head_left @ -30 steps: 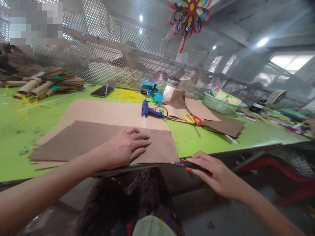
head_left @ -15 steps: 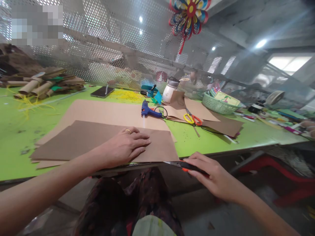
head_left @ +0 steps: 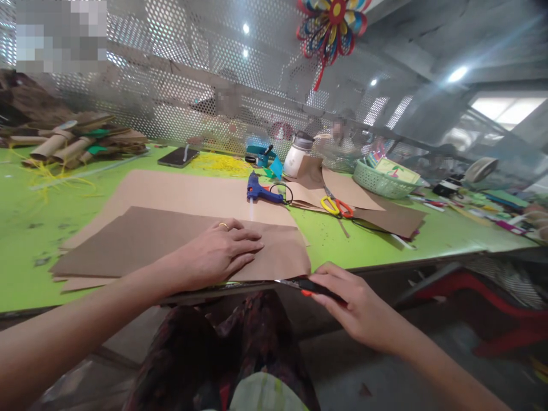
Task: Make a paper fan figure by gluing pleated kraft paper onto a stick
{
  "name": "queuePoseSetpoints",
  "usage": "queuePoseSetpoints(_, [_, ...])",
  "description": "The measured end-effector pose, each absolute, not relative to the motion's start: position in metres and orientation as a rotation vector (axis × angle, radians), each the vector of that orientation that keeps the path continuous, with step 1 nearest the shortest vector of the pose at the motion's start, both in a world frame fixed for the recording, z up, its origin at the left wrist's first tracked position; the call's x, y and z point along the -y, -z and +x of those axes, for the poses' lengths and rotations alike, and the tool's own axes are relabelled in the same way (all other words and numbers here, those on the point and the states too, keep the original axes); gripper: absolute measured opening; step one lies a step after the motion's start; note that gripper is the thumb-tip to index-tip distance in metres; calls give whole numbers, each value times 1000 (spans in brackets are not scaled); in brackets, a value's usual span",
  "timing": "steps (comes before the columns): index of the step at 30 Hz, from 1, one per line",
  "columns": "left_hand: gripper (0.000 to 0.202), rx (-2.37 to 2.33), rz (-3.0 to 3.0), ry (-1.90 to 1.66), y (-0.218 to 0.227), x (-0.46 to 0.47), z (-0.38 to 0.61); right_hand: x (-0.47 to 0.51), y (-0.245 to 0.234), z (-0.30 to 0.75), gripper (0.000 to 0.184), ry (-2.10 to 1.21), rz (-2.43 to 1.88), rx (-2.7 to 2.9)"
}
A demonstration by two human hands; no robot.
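My left hand point(head_left: 229, 248), with a ring on one finger, lies flat on a folded sheet of brown paper point(head_left: 145, 242) at the table's near edge. In my right hand point(head_left: 342, 294) is a utility knife point(head_left: 314, 285) with a black body and an orange part. Its blade points left and sits at the front edge of the brown paper, partly hidden beneath it. The paper's right corner bulges up slightly beside the knife. Under and behind it spreads a lighter brown sheet point(head_left: 171, 185). A blue glue gun point(head_left: 263, 193) rests at that sheet's right side.
Scissors point(head_left: 336, 205) and more brown paper point(head_left: 387, 214) lie to the right, near a green basket point(head_left: 385, 181). A white bottle point(head_left: 296, 157), a phone point(head_left: 177, 157) and yellow strands point(head_left: 222, 164) are farther back. Rolled paper pieces point(head_left: 55, 145) are piled at left. A red stool point(head_left: 462, 291) stands below right.
My right hand has moved the knife a little left along the paper's front edge, and the right corner now curls up. My left hand stays on the paper.
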State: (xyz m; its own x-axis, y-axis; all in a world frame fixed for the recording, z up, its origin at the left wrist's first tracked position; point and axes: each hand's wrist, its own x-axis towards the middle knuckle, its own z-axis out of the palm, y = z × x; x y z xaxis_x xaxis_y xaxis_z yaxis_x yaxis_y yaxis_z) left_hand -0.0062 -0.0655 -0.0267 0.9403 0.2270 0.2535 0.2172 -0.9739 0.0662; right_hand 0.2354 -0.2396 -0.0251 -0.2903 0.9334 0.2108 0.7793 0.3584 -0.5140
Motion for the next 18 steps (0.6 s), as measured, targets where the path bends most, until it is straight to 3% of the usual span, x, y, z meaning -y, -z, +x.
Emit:
queuePoseSetpoints(9, [38, -351, 3074, -428, 25, 68, -6, 237, 31, 223, 20, -315, -1490, 2164])
queuePoseSetpoints(18, [37, -367, 3102, -412, 26, 68, -5, 230, 20, 206, 25, -456, -1467, 2151])
